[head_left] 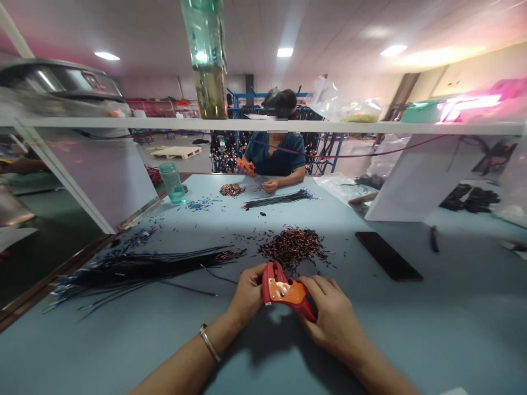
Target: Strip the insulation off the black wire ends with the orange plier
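The hand tool (290,293) has a red, plastic-looking body and a glossy orange side. Beneath it, the counter (411,329) looks smooth and matt. Beyond the tool, the clippings (292,246) make a rough, coppery pile; left of it, the wires (164,266) look dull. Right of it, the phone (388,256) appears smooth; nearer left, the bracelet (209,344) is shiny metal.

The blue-grey surface (411,340) carries a bundle of black wires (152,267) at left; a heap of small dark and coppery pieces (293,246) near its middle; a dark phone (389,255) to the right; farther back, scattered blue bits (201,203), a smaller coppery heap (232,190), another wire bundle (278,199) and a greenish bottle (173,184).
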`<state>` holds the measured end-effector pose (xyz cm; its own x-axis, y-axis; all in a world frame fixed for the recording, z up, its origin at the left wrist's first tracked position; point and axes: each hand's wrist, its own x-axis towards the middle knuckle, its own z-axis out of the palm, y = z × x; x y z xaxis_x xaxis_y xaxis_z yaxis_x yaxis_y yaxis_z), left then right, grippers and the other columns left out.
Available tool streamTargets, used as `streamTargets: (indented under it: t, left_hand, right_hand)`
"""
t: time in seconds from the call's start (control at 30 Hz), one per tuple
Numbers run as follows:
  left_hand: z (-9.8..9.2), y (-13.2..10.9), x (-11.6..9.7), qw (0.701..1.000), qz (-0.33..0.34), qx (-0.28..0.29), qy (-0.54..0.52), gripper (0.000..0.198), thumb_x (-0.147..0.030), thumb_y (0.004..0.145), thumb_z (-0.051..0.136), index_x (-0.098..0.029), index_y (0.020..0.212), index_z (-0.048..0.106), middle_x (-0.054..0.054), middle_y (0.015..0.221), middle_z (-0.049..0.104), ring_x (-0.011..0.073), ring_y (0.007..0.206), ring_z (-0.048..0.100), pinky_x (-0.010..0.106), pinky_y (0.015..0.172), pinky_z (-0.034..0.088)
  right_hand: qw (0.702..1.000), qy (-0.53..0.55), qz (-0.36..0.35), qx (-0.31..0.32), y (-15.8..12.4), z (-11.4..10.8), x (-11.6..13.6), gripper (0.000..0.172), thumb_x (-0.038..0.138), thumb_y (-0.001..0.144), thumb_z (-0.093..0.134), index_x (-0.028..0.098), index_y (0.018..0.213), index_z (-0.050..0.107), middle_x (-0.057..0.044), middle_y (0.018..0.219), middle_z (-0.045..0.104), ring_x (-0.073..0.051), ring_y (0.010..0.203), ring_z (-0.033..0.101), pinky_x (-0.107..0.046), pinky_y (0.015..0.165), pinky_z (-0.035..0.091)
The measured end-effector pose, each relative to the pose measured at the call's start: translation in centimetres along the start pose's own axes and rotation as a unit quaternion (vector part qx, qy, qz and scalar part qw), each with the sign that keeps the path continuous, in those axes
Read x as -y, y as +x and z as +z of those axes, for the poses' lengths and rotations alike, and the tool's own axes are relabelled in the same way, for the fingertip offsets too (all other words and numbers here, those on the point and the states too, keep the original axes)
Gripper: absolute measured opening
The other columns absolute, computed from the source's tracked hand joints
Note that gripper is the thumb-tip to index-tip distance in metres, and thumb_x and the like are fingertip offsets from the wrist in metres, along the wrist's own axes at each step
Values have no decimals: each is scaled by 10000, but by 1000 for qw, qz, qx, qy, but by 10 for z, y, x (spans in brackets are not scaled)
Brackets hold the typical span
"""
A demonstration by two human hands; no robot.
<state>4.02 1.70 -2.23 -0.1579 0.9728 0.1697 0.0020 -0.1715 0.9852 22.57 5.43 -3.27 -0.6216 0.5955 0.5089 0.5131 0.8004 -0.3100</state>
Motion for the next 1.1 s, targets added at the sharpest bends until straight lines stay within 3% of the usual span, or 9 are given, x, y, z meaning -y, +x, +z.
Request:
streamTargets:
  t: [0.2,0.5,0.8,0.97,1.1]
  left_hand:
    - [2,0,-3,999,-20,46,-17,276,-383,668,771,-127,624,681,7,609,650,121,594,542,233,629,466]
    - [3,-2,-5,998,-23,61,-5,250,-380,684,764,-135,661,718,20,651,698,141,610,586,264,667,490]
    - [4,-1,-5,997,-21,80,-5,341,-482,662,752,-143,678,719,49,678,709,200,683,632,315,721,512]
    - [4,-1,-3,997,-11,72,9,412,-552,705,695,-143,652,685,34,640,669,176,638,592,283,663,490]
    - [0,1,0,998,5,30,47,385,-517,766,629,-139,737,693,28,654,644,149,618,535,249,615,436]
  right_hand:
    - [1000,13,-3,-12,-1,2,-3,363,203,770,583,119,1123,565,-153,1004,655,-296,881,599,-441,804,445]
    - [1000,1,-8,8,3,-3,-2,392,162,677,537,146,1067,567,-118,916,661,-259,804,594,-386,765,437]
    - [999,-18,-17,26,0,-3,-4,135,143,690,495,201,805,539,-41,673,631,-177,576,544,-255,562,344]
    - [999,21,12,28,0,-1,-1,81,144,700,470,225,696,462,-4,577,561,-156,497,506,-238,504,315]
    - [993,85,73,29,3,-8,4,62,212,764,483,216,702,485,8,572,541,-151,497,487,-243,510,330]
